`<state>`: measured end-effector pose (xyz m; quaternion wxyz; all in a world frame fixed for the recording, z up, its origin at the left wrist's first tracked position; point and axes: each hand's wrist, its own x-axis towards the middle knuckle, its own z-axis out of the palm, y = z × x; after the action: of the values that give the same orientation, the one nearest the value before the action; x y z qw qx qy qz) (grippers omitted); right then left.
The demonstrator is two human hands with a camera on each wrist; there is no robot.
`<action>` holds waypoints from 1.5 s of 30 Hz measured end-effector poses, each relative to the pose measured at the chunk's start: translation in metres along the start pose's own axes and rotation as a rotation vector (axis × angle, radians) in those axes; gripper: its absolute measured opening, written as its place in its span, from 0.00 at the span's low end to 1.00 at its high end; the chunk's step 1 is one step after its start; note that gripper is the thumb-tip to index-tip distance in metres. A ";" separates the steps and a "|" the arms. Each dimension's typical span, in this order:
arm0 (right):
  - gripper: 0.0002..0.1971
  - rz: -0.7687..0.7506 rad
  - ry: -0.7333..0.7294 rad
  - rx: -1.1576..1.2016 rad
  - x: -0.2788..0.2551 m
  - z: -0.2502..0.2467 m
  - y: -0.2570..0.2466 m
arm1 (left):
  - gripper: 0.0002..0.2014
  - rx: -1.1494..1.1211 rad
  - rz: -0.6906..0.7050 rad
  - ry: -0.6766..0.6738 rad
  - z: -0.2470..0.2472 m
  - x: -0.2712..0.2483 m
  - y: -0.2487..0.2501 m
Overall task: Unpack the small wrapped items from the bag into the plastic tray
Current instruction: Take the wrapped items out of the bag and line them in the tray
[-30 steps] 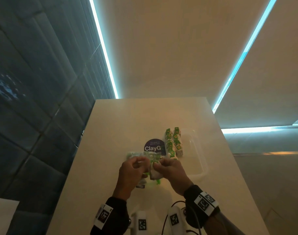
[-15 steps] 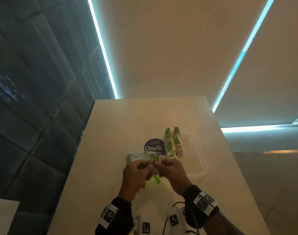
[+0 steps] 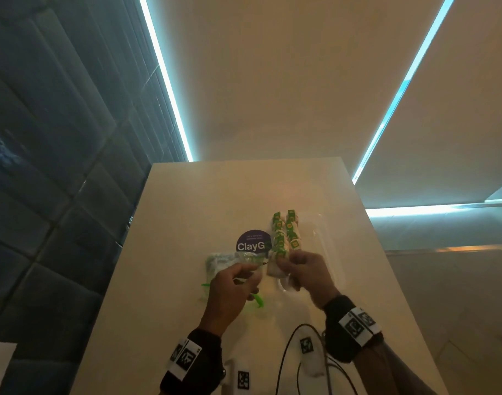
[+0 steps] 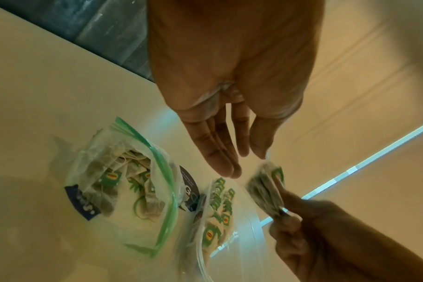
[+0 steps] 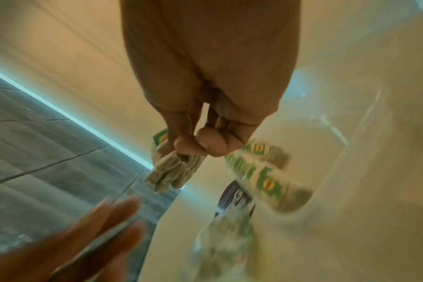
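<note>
Cream table (image 3: 187, 201), dark panelled wall (image 3: 50, 138) (cyan light strips (image 3: 164, 78))

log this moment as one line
step: moving tea bags to tray | right hand: pinches bunch of tea bags | left hand: open above zip bag | tray: two rows in
</note>
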<state>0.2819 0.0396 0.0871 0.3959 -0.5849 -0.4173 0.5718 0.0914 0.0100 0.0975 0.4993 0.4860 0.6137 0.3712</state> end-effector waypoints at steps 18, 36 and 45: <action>0.08 0.298 0.165 -0.476 0.104 -0.050 0.059 | 0.06 0.192 -0.277 0.002 -0.051 -0.009 -0.076; 0.23 0.263 0.139 -0.794 0.116 -0.023 0.080 | 0.06 0.179 -0.324 -0.016 -0.053 -0.018 -0.080; 0.28 0.276 0.200 -0.751 0.122 -0.033 0.103 | 0.04 0.197 -0.318 -0.005 -0.054 -0.019 -0.084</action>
<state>0.3184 0.1201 -0.0500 0.1131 -0.7920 -0.4740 0.3678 0.0202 -0.0275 0.0357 0.5032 0.4302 0.7151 0.2243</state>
